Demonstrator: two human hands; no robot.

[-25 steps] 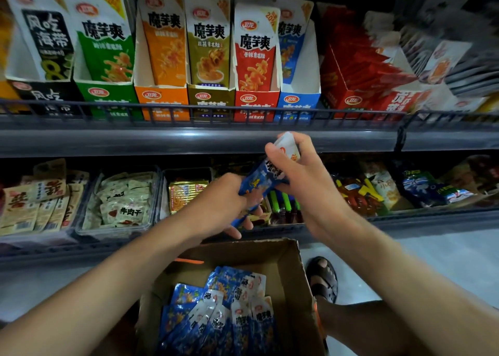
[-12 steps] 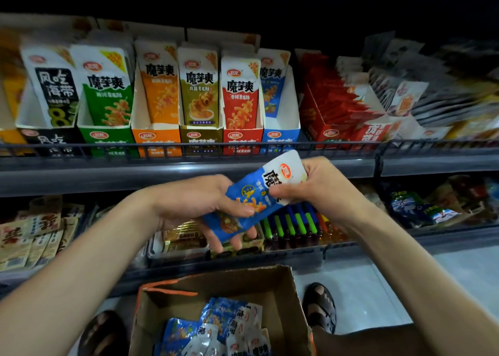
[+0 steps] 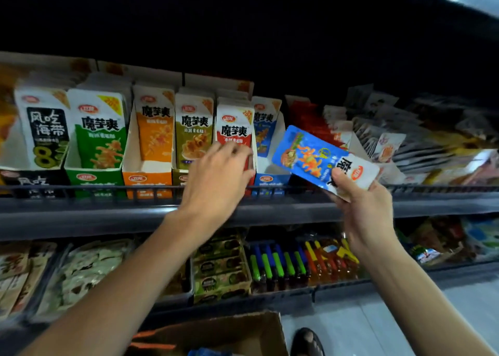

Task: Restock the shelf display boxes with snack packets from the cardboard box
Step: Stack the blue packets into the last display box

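Nearest, at the bottom edge, the open cardboard box (image 3: 216, 334) is seen, with a corner of blue packets (image 3: 208, 352) showing in it, so more stock is judged to be left. Above it, a blue snack packet (image 3: 310, 158) is pinched at its white end between the thumb and curled fingers of the right hand (image 3: 364, 212), and is held tilted, its blue end pointed up and left toward the shelf. The left hand (image 3: 218, 177) is stretched out with loose, spread fingers and nothing in it; it is blurred, and whether the red packets (image 3: 235, 129) behind it are touched cannot be told. Farther back, behind the wire rail (image 3: 81, 191), the blue display box (image 3: 270, 179) is stood just right of the red packets, and only a few packets are seen in it, its white inner wall bared.

The step in hand is judged to be the seating of the packet in that blue box. It would be done well if the packets already there were steadied by the free hand, the new packet turned upright with white end up and print outward, then slid down in front until it is bottomed behind the front lip. The red packets should not be dragged over
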